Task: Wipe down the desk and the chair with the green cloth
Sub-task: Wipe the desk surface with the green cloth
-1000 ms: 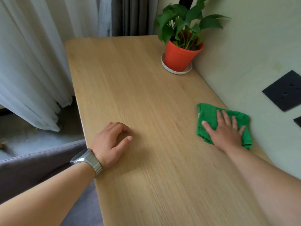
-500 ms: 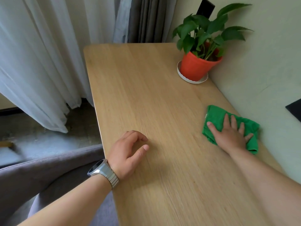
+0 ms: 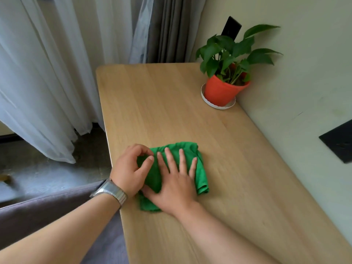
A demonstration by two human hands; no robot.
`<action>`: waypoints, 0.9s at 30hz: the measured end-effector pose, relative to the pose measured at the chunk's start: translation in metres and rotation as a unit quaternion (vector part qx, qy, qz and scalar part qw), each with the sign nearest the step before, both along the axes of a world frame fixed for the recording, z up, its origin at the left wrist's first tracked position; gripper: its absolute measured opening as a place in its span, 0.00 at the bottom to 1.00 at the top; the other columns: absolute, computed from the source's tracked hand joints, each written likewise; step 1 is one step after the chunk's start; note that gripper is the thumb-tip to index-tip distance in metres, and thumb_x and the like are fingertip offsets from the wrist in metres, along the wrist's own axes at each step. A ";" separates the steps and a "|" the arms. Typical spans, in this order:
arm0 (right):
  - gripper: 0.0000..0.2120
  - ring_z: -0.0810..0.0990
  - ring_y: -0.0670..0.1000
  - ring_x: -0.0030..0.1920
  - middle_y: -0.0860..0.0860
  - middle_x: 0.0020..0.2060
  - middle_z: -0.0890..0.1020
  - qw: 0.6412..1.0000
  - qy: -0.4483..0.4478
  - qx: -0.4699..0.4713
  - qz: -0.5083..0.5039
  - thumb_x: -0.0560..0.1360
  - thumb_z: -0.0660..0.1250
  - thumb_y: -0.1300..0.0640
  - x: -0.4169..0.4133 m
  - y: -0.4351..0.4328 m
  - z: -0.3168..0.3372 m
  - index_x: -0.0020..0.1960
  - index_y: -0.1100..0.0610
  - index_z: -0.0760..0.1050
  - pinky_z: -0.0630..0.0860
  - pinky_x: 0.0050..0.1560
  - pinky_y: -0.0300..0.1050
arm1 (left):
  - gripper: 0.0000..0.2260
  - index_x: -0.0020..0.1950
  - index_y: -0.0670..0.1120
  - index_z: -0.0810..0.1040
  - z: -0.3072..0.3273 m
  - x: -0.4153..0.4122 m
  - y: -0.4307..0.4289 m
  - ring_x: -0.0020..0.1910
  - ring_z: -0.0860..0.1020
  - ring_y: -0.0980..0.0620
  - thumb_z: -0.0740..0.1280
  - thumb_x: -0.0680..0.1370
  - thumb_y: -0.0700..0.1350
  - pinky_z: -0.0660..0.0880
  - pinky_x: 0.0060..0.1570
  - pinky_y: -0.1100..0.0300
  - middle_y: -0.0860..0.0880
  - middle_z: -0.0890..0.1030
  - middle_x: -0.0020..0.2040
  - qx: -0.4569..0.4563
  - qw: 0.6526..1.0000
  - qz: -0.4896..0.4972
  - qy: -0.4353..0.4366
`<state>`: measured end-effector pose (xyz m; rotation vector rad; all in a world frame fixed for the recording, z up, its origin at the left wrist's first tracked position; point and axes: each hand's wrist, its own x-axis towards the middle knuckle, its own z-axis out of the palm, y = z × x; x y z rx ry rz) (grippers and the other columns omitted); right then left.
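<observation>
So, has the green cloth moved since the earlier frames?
Yes. The green cloth slid away from the wall, across the desk to its opposite edge, under the right hand.

Head-worn camera, angled forward and down (wide-angle), close over desk (image 3: pixel 162 111)

Light: soft daylight, moderate in brightness, filtered through sheer curtains (image 3: pixel 47 82) left of and beyond the left hand (image 3: pixel 129 168).
Shadows: faint, soft-edged, cast on the desk (image 3: pixel 171 111) just right of the right hand (image 3: pixel 175 187) and its forearm.
Glare: pale sheen on the desk beyond the hands; small highlight on the wristwatch (image 3: pixel 112 191).
Blur: slight motion smear on the right hand and green cloth (image 3: pixel 200 178); heavier on the black wall panel (image 3: pixel 339 141) far right.
Distortion: wide-angle bowing of desk edges and curtain folds toward the borders.
</observation>
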<state>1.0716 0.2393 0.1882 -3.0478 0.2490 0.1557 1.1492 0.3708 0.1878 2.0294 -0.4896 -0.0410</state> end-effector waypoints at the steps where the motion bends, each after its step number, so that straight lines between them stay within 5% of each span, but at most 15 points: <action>1: 0.47 0.36 0.62 0.77 0.50 0.80 0.49 1.000 -0.003 0.006 0.022 0.67 0.47 0.23 -0.002 0.013 0.000 0.79 0.47 0.48 0.32 0.69 0.72 | 0.04 0.44 0.59 0.74 0.001 0.012 0.000 0.45 0.74 0.58 0.62 0.73 0.55 0.67 0.45 0.65 0.60 0.77 0.44 0.029 0.999 0.004 -0.020; 5: 0.46 0.35 0.64 0.76 0.52 0.79 0.53 0.997 -0.017 0.016 0.073 0.68 0.49 0.25 -0.008 0.044 0.000 0.78 0.49 0.50 0.33 0.68 0.74 | 0.07 0.50 0.55 0.76 -0.003 0.064 0.001 0.55 0.72 0.52 0.63 0.76 0.54 0.68 0.53 0.55 0.54 0.77 0.51 0.159 0.986 -0.012 -0.040; 12: 0.42 0.37 0.60 0.78 0.46 0.79 0.51 0.989 -0.034 0.019 0.142 0.69 0.50 0.24 0.013 -0.012 -0.004 0.78 0.43 0.50 0.34 0.70 0.71 | 0.19 0.53 0.51 0.78 -0.004 0.079 -0.003 0.61 0.71 0.47 0.57 0.72 0.60 0.68 0.63 0.48 0.52 0.78 0.56 0.202 0.978 -0.021 -0.055; 19: 0.45 0.37 0.57 0.78 0.43 0.79 0.43 0.999 -0.010 -0.044 -0.007 0.66 0.35 0.19 0.059 -0.139 -0.005 0.77 0.40 0.38 0.35 0.72 0.70 | 0.17 0.53 0.56 0.76 -0.016 0.080 0.001 0.62 0.71 0.51 0.54 0.75 0.62 0.71 0.56 0.51 0.56 0.77 0.58 0.215 0.973 -0.009 -0.079; 27: 0.48 0.45 0.56 0.79 0.44 0.79 0.48 0.981 0.000 -0.054 -0.184 0.64 0.34 0.18 0.084 -0.259 -0.006 0.78 0.41 0.40 0.43 0.73 0.70 | 0.15 0.49 0.58 0.77 -0.017 0.079 0.000 0.60 0.72 0.53 0.55 0.75 0.62 0.72 0.48 0.54 0.60 0.77 0.55 0.206 0.972 -0.010 -0.109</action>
